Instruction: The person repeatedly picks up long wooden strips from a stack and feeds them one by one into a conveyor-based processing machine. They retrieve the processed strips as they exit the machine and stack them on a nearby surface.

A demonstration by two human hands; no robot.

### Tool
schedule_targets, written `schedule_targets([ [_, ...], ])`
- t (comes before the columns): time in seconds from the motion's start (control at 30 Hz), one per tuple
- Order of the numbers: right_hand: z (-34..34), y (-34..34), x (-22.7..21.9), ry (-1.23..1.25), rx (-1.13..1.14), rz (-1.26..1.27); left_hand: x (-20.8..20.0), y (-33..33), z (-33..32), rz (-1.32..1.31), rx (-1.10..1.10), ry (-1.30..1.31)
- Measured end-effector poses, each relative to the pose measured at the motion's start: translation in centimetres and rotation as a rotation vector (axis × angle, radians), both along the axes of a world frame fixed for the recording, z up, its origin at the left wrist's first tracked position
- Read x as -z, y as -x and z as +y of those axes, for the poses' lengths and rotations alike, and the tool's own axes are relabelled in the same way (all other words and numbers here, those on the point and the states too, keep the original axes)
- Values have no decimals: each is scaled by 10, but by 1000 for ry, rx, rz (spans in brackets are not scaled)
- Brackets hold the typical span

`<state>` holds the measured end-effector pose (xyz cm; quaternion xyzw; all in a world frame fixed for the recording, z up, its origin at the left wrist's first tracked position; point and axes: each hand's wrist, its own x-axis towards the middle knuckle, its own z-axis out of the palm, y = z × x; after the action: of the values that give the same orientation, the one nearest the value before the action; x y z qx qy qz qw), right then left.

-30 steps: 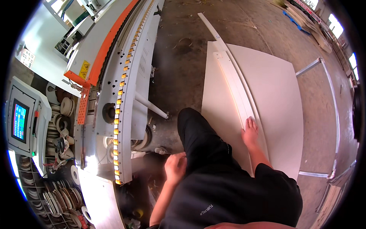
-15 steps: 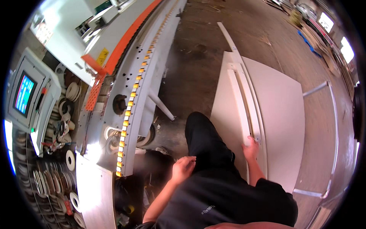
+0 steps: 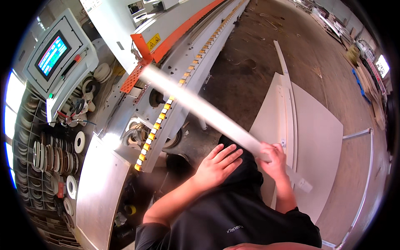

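Note:
A long, narrow white board strip (image 3: 208, 116), blurred by motion, slants across the view from the machine at upper left to my right side. My right hand (image 3: 273, 159) is closed around it near its lower end. My left hand (image 3: 218, 166) hovers over my thigh with fingers spread, holding nothing, a little to the left of the strip. The strip's far end lies over the orange perforated guard of the long machine (image 3: 193, 58). Other pale strips (image 3: 287, 112) rest on a stack of large white panels (image 3: 316, 137) at my right.
A row of yellow rollers (image 3: 156, 126) runs along the machine's near edge. A control panel with a lit screen (image 3: 53, 56) stands at left, above racks of edge-banding rolls (image 3: 54, 156). A metal sheet (image 3: 102, 175) is at lower left. A metal frame (image 3: 366, 166) stands beyond the panels.
My right hand has lifted one strip off the panel stack and swung it left toward the machine. The left hand has risen and its fingers have spread. The view has turned left.

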<state>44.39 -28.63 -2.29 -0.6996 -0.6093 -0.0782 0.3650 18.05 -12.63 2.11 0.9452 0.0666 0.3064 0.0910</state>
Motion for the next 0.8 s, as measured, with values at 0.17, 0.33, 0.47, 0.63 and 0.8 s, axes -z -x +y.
schedule_targets([
  [0.17, 54, 58, -16, -99, -333, -27, -1, 22, 1, 75, -170, -155],
  [0.33, 92, 95, -25, -106, -423, -72, 8, 86, 24, 73, -367, -12],
  [0.47, 110, 97, -28, -128, -429, -38, 19, 170, 46, 1, -615, 76],
  [0.63, 112, 94, 4, -71, -472, 44, 10, 280, 73, -72, -889, 90],
  [0.8, 107, 91, 36, 38, -503, 100, 24, 386, 99, -55, -1136, 126],
])
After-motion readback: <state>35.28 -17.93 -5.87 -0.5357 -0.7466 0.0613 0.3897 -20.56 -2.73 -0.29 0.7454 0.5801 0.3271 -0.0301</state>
